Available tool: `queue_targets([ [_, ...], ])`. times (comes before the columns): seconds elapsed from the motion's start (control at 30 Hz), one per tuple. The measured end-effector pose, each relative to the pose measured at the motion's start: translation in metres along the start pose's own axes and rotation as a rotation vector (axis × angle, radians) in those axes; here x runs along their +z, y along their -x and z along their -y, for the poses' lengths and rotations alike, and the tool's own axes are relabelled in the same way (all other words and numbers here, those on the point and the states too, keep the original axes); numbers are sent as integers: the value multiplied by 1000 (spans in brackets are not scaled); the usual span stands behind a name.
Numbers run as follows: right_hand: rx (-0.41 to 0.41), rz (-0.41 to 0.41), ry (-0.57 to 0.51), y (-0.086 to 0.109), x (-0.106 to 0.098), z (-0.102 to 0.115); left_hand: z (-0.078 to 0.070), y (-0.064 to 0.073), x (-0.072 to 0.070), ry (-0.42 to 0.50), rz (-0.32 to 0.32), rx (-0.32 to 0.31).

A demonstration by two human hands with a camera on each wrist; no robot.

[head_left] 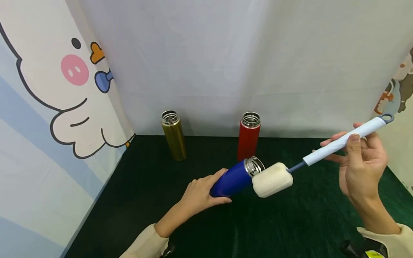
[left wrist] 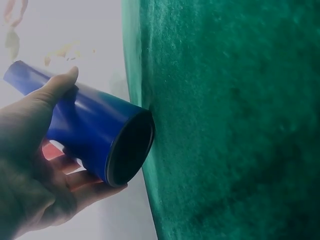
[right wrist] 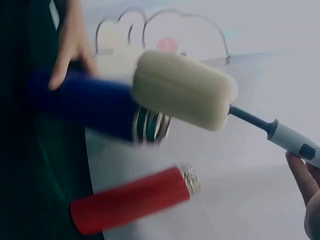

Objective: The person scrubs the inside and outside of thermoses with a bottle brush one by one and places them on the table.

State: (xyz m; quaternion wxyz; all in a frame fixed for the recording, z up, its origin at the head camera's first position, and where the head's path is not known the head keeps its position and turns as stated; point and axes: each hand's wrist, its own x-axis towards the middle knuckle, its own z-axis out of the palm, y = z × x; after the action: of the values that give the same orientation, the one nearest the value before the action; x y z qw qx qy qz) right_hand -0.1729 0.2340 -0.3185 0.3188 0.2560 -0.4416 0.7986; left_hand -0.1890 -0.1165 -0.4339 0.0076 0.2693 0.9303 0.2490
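My left hand [head_left: 201, 193] grips a blue vacuum flask [head_left: 230, 179] round its lower body. The flask is tilted, its lidless steel mouth leaning up and to the right; its dark base shows in the left wrist view. In my right hand [head_left: 364, 165] is a sponge bottle brush, pinched by its pale blue handle [head_left: 343, 145] between thumb and fingers. The brush's white cylindrical sponge head [head_left: 272, 180] points down and left, overlapping the edge of the flask's mouth in the head view. In the right wrist view the sponge [right wrist: 182, 90] is outside the flask, beside its mouth.
A red flask [head_left: 248, 138] without a lid stands upright behind the blue one. Farther left stands a gold flask [head_left: 174, 138], also lidless. Dark green cloth [head_left: 206, 233] covers the table, and a pale curtain [head_left: 206, 64] with cartoon prints hangs along its back and left.
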Motion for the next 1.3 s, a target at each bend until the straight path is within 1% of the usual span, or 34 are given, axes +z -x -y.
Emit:
queue_targets([
  [0.07,9,10,-56,0,5,-2,-2,-1,0,-32,9,18],
  [0.13,-1,22,-94,-1,10,-4,-3,-1,1,-58,18,35],
  [0.23,-37,36,-102,-3,14,-8,-5,0,1,-79,18,47],
  [0.33,-70,21,-73,-4,14,-9,-5,-1,2,-78,1,43],
  [0.43,-87,-8,1,-5,8,-9,-4,-1,2,-69,-13,36],
  [0.57,-90,-31,122,-3,-3,-9,-2,-1,3,-54,-17,28],
  [0.63,-88,-48,158,-1,-8,-8,-1,0,4,-48,-19,26],
  [0.7,-86,-62,171,0,-11,-6,0,0,4,-45,-23,22],
  [0.83,-75,-77,126,0,-13,-1,0,-2,4,-63,-43,17],
  [0.93,-66,-76,90,0,-13,2,-2,-3,3,-72,-40,17],
  [1.07,-59,-68,52,1,-12,2,-6,-3,2,-44,-15,16],
  [1.17,-43,-91,14,2,-12,2,-8,-3,2,-1,-27,3],
  [1.23,-15,-111,-18,2,-11,2,-9,-2,3,65,-39,-9],
  [1.27,11,-123,-52,2,-11,2,-9,-2,4,119,-39,-14],
  [1.3,41,-138,-92,3,-10,1,-10,-1,5,194,-30,-20],
])
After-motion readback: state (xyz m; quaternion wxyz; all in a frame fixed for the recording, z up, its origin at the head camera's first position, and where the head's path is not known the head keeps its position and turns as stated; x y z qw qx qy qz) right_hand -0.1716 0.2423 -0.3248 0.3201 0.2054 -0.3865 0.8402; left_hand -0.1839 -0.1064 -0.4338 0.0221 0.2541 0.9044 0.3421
